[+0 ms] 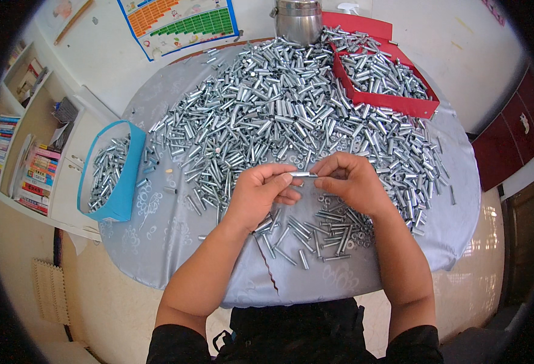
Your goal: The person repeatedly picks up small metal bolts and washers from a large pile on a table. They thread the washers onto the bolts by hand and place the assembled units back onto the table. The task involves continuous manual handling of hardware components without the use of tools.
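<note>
Over the middle of the table, both hands meet at one slim silver expansion bolt [303, 175], which lies level between them. Its left end is pinched by the thumb and fingers of my left hand [264, 189]. At its right end, the fingertips of my right hand [347, 181] close on it and hide that tip. Just below the hands lies a looser group of bolts [338, 235] with small washers and nuts among them. Beyond the hands spreads a large heap of silver metal sleeves and bolts [279, 103].
A blue bin [135, 176] of metal pieces stands at the table's left. At the back right sits a red open box [394, 104] holding more pieces, beside a steel pot [298, 23]. A grey cloth covers the round table [158, 255]. Bookshelves [27, 145] line the left wall.
</note>
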### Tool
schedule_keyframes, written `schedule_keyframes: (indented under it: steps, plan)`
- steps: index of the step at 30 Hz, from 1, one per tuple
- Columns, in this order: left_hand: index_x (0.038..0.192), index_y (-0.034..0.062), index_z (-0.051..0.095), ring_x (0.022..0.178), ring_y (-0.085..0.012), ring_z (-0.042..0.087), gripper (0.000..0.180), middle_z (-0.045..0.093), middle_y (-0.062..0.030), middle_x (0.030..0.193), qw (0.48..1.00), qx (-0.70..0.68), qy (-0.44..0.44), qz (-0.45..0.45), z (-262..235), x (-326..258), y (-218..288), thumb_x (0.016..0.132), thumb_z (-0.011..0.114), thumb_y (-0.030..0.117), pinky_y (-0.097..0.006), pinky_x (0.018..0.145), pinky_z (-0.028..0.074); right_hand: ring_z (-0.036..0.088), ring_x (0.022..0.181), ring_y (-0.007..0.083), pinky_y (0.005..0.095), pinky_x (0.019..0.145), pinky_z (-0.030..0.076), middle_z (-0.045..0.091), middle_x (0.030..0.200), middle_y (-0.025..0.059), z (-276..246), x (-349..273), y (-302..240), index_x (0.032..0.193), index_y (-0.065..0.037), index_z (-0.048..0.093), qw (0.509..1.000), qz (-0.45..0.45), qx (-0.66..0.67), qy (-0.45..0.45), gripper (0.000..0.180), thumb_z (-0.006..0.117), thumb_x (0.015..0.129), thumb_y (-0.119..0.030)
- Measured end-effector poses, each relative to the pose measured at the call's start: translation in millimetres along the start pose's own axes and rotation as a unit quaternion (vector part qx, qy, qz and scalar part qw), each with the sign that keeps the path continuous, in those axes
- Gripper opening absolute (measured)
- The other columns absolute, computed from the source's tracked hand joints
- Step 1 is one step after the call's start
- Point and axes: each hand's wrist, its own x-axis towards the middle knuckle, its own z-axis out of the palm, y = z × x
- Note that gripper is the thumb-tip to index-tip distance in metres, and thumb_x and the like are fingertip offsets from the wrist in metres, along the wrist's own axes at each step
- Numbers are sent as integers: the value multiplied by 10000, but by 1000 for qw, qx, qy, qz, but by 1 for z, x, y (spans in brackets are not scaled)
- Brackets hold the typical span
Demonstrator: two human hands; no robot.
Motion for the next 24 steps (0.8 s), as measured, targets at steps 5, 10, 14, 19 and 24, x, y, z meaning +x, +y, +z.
schedule_keyframes:
  steps: [5,10,14,19,24]
  plan:
    - [1158,-30,601,768,-195,695,256,690,-150,984,1000,2,4,-1,1,-1,0,939,557,95,-289,671,581,637,793,103,241,708,520,658,883,49,0,-1,-8,966,18,624,1000,25,-2,1,193,708,792,26]
    - [1162,-37,597,777,-198,696,258,688,-160,1006,999,11,-35,2,2,-1,0,942,548,89,-292,686,583,633,778,104,242,693,516,654,857,42,2,-4,-9,967,10,623,999,41,3,0,210,730,788,-3]
    - [1170,-38,594,781,-200,697,263,687,-164,1015,999,8,-41,2,0,-3,0,943,545,86,-295,691,582,641,737,137,270,660,506,655,795,61,-6,-9,-27,875,-1,654,987,32,-155,2,140,736,775,-53]
    - [1175,-35,593,784,-199,695,268,686,-168,1017,1000,-5,-27,-2,1,-1,1,941,548,86,-301,697,582,646,720,255,353,658,500,658,768,112,-48,-19,-25,807,-38,696,911,-38,-386,-139,119,722,714,-108]
    - [1173,-34,594,783,-197,696,268,687,-170,1016,1000,-3,-23,-5,0,-1,0,938,552,87,-299,699,582,643,759,301,386,687,501,664,796,115,-45,-22,-27,832,-80,723,881,6,-419,-219,149,706,713,-168]
